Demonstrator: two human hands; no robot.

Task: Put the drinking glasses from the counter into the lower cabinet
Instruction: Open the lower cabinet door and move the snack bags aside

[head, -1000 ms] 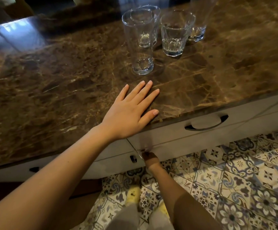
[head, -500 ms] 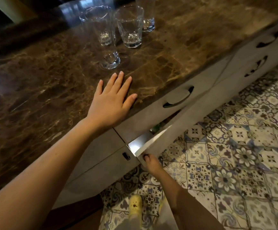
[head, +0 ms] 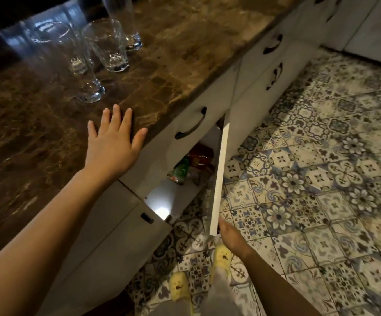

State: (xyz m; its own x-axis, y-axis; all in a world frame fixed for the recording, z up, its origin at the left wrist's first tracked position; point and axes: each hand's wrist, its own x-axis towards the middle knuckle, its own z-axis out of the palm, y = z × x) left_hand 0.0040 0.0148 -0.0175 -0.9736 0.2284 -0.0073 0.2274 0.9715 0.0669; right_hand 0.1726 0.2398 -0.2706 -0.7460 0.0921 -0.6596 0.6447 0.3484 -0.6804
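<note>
Your left hand (head: 113, 142) lies flat and open on the marble counter (head: 185, 42), just short of four drinking glasses (head: 89, 65). Your right hand (head: 228, 233) grips the open cabinet door (head: 219, 179) at its lower corner.

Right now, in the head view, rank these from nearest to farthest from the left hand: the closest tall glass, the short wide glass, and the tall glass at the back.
From the left hand, flat on the counter:
1. Closest tall glass, just beyond the fingertips.
2. Short wide glass, farther back, slightly right.
3. Back tall glass, farthest, behind the short one.
</note>
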